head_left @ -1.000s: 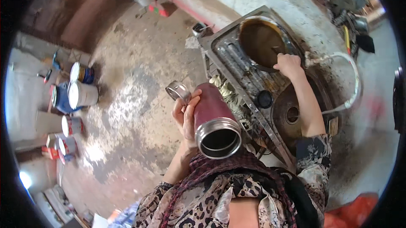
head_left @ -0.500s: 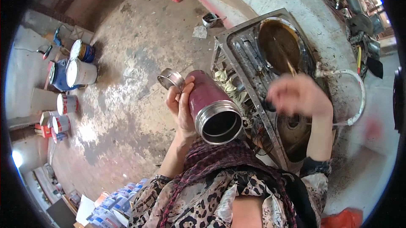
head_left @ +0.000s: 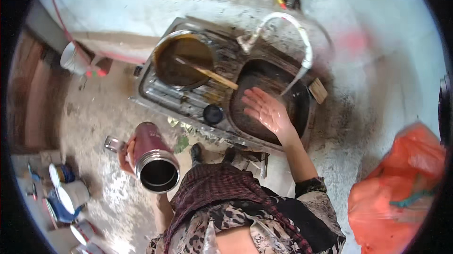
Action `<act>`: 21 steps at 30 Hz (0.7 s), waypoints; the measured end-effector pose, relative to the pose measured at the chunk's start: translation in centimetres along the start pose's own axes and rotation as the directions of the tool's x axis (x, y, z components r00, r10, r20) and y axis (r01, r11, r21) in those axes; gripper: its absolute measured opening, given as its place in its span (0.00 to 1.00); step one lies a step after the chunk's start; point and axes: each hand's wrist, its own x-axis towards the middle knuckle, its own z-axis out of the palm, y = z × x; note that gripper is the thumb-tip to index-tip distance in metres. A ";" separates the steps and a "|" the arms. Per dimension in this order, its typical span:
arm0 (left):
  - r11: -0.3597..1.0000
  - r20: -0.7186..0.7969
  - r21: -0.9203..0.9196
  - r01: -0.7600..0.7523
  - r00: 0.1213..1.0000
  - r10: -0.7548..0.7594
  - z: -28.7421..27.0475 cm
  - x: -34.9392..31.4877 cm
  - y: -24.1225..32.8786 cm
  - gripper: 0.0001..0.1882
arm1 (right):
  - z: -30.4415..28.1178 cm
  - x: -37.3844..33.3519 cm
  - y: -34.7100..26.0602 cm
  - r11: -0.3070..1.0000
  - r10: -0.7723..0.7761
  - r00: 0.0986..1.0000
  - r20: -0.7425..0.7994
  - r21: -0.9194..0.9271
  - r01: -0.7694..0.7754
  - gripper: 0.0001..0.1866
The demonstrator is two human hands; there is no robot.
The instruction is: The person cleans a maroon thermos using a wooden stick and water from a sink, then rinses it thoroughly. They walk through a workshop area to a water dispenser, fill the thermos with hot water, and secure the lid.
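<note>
My left hand (head_left: 126, 156) is closed around a maroon vacuum flask (head_left: 150, 143). Its wide steel mouth is uncovered and tilted toward me; the inside looks dark. A shiny metal loop or cup (head_left: 113, 144) juts out beside the fingers; whether it belongs to the flask I cannot tell. Over the stained sink basin (head_left: 250, 124), my right hand (head_left: 268, 111) is held palm up, fingers stretched, wet and holding nothing. From the white curved tap (head_left: 306, 49), a thin pale streak like water runs down near that hand. A round black lid (head_left: 213, 114) lies on the drainboard (head_left: 181, 97).
A large pan (head_left: 165, 67) of brown liquid stands on the drainboard, with a wooden-handled tool (head_left: 217, 78) across it. A small wooden block (head_left: 318, 91) sits at the basin's right rim. An orange plastic bag (head_left: 391, 197) is at right, paint buckets (head_left: 74, 196) at lower left.
My view has turned right toward the sink. My right hand has moved from beside the black lid to over the basin and opened palm up. The flask stays in my left hand, now further left.
</note>
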 end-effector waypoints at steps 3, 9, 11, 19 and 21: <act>1.000 0.026 0.006 -0.019 0.999 0.019 0.9 -0.3 0.8 0.26 | -6.6 0.3 -1.9 0.979 -0.177 0.881 -0.439 0.017 0.205 0.14; 0.997 0.061 0.038 -0.066 0.996 0.064 0.4 -0.5 2.5 0.27 | -11.7 1.8 -5.1 0.930 -0.252 0.752 -0.610 0.062 0.363 0.08; 0.994 0.053 0.078 -0.074 0.996 0.070 -1.1 -0.6 2.6 0.27 | -8.8 2.2 -5.0 0.969 -0.227 0.796 -0.561 -0.046 0.244 0.09; 0.982 0.134 0.138 -0.132 0.984 0.114 -2.7 0.8 5.2 0.28 | -6.2 -1.5 -5.3 0.910 -0.141 0.968 -0.209 -0.412 0.043 0.10; 0.983 0.124 0.103 -0.149 0.983 0.136 -2.5 1.0 5.7 0.28 | -8.7 -2.8 -3.6 0.560 -0.123 0.987 -0.104 -0.828 -0.018 0.11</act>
